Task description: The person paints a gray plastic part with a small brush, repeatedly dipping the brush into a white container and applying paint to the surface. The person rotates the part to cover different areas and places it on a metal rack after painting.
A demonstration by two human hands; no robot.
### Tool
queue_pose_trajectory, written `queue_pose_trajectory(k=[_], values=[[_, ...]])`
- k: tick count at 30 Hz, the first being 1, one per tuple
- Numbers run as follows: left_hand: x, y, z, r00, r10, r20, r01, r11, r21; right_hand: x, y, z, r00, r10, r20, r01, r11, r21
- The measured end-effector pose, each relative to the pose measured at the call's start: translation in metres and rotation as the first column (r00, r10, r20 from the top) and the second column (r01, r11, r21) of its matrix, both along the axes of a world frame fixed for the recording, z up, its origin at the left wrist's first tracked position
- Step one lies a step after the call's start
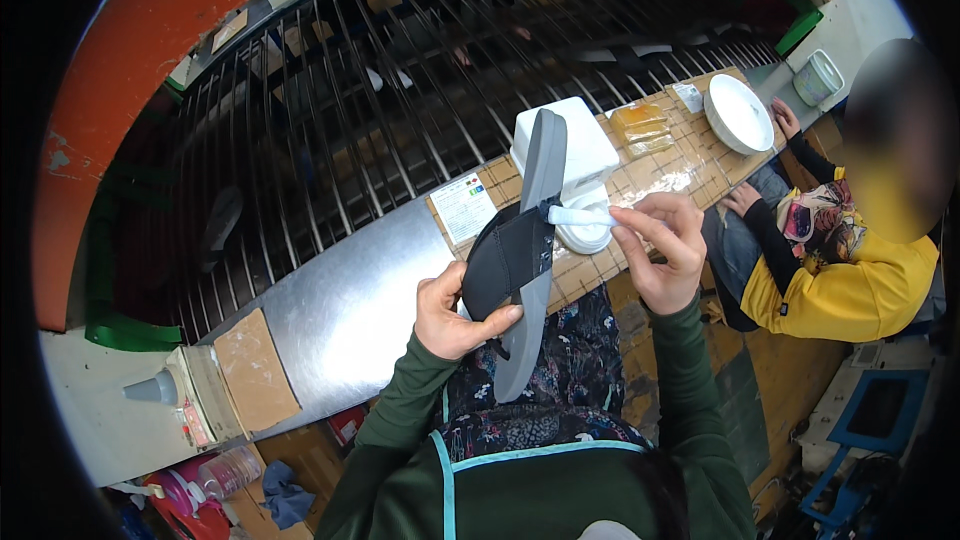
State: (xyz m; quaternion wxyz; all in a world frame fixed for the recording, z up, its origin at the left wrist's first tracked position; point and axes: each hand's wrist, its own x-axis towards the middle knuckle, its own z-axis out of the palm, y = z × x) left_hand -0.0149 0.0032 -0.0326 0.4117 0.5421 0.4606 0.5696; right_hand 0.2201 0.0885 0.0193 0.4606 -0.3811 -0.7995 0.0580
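Note:
My left hand [450, 312] is closed around a sandal [537, 315] with a grey sole and black straps. The sandal is held on edge, its sole facing right. Between the thumb and fingers of my right hand [662, 248] is a slim white stick-shaped tool [578, 217]. Its far end meets the black strap [523, 245] beside the sole's edge; the tip itself is hard to make out. Just behind the tool stands a white container [572, 145] with a round white base [584, 237], partly hidden by the sandal and the tool.
Beyond the metal ledge [340, 320] runs a rack of metal rollers or bars [350, 130]. Cardboard [560, 285] covers the ledge's right part, with an amber block [642, 128] and a white bowl [738, 114] on it. A co-worker in yellow [850, 285] sits at right.

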Motion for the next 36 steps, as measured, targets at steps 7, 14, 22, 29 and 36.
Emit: queue_pose_trajectory(k=[7,14,22,29,36], values=[[0.002,0.001,0.003,0.998,-0.016,0.060,0.018,0.999,-0.030,-0.001,-0.001,-0.001,1.000,-0.003,0.020,0.002,1.000,0.024],[-0.006,0.000,0.005,0.995,-0.097,0.016,0.098,0.990,-0.098,0.004,-0.001,0.004,0.995,0.004,0.096,-0.007,0.999,0.031],[-0.003,0.001,0.004,0.994,-0.095,0.046,0.099,0.990,-0.099,0.006,0.002,-0.003,0.998,-0.047,-0.030,0.047,0.998,-0.032],[-0.005,0.000,0.003,0.995,-0.104,0.008,0.104,0.989,-0.105,0.005,0.003,-0.003,1.000,-0.013,0.028,0.013,1.000,-0.007],[-0.004,0.000,0.003,0.993,-0.116,0.014,0.117,0.990,-0.083,0.004,0.002,-0.003,0.999,-0.039,0.024,0.038,0.999,0.018]])
